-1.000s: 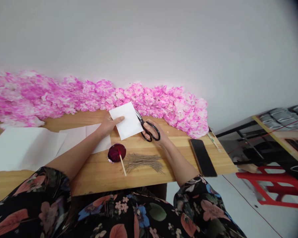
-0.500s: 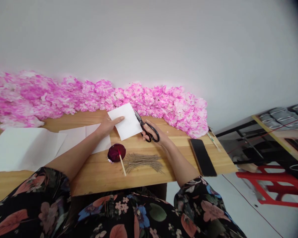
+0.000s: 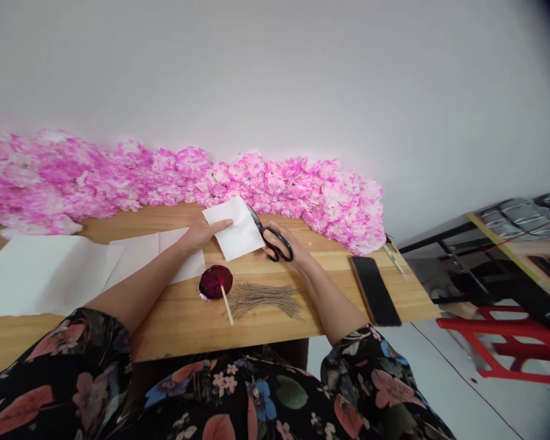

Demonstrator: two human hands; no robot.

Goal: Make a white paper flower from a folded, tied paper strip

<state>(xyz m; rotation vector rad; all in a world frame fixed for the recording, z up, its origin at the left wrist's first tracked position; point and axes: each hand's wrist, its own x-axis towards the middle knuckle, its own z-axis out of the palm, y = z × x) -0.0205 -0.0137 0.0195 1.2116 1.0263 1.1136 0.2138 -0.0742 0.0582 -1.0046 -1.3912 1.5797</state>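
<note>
Above the middle of the table, my left hand (image 3: pixel 203 233) grips a white square of paper (image 3: pixel 238 235) by its left side, thumb flat on top. My right hand (image 3: pixel 282 244) is closed round the black handles of a pair of scissors (image 3: pixel 278 242). The scissors' blade lies along the paper's right edge; how much of the paper sits between the blades I cannot tell. Just below the paper are a small dish of dark red liquid (image 3: pixel 214 281) with a thin wooden stick (image 3: pixel 227 300) in it, and a bundle of thin brown stems (image 3: pixel 263 297).
Pink and white ruffled flowers (image 3: pixel 156 171) line the wall side of the wooden table (image 3: pixel 187 339). White paper sheets (image 3: pixel 41 275) lie at left. A black phone (image 3: pixel 376 292) rests near the right edge. Beyond stand a red stool (image 3: pixel 508 339) and a second table.
The paper square has moved slightly right and down and tilted, along with my left hand. The scissors stay almost where they were in my right hand.
</note>
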